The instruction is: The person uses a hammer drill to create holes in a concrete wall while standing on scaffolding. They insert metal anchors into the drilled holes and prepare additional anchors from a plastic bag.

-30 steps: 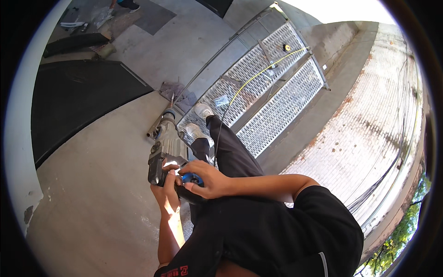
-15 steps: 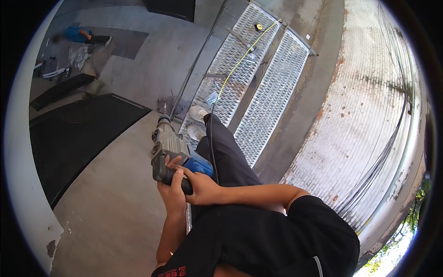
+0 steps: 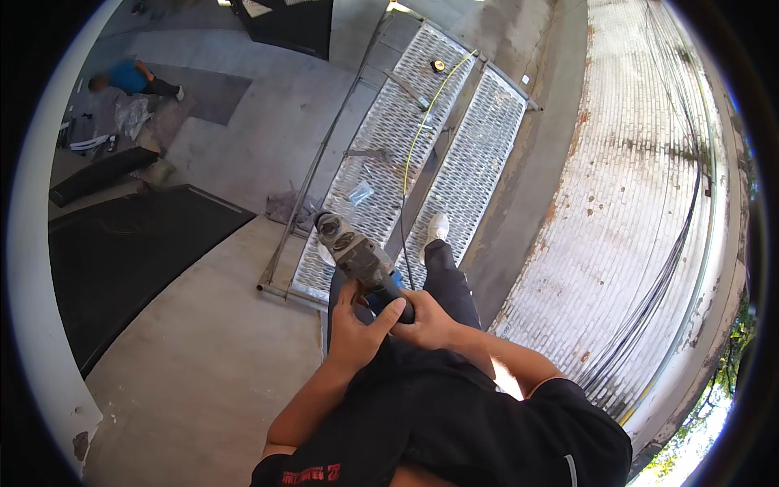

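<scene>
The left hand (image 3: 355,333) and right hand (image 3: 430,322) grasp a power drill (image 3: 363,261) over the metal platform's (image 3: 392,122) near edge; the step seems to be steadying it; shifting it calls for two-handed support.

Drill (image 3: 359,258) in both hands (image 3: 355,334); mesh platform (image 3: 480,154) underfoot

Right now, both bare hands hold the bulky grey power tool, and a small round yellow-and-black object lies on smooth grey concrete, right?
No: the head view shows the round object on the silvery metal mesh platform, not concrete. Left hand and right hand do hold the power tool.
</scene>
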A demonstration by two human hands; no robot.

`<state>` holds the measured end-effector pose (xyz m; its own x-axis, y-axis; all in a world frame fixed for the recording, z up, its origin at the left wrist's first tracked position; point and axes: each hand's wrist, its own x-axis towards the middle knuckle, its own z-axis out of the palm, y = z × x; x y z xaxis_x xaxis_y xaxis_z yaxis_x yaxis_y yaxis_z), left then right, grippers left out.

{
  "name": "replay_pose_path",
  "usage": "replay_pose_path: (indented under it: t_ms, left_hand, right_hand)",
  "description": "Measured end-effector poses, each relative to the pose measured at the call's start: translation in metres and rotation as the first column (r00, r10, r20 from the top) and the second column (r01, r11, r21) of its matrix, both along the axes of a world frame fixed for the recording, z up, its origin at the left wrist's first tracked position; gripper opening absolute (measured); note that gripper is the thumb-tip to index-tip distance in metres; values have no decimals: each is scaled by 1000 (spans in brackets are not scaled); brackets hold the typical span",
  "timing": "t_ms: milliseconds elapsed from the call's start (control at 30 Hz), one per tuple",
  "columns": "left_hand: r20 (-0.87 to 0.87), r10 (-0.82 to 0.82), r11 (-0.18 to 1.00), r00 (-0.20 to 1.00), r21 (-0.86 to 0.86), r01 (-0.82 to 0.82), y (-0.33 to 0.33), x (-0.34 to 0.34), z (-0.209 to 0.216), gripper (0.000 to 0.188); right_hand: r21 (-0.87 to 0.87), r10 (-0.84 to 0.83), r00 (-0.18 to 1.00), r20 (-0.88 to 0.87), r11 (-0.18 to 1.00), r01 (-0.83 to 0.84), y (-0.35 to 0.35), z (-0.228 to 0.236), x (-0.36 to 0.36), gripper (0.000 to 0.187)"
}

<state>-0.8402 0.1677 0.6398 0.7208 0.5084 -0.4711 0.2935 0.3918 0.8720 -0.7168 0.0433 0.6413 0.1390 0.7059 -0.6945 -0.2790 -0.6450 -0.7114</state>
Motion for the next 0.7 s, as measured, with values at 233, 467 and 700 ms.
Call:
replay_pose_path:
  t_ms: [233,467,700]
  left_hand:
    - [-197,26,982,980,186,11,-37,-3,-84,51]
    - [-742,71,896,667,342,285,-116,-52,-214,57]
    - [-847,46,826,530,330,457,-189,-55,-268,62]
  right_hand:
    - [-257,312,876,368,939,-227,-84,20,151,21]
    - [-457,429,610,666,881,-121,-161,-74,326,22]
    - [-601,589,342,733,795,-81,-184,-278,490,31]
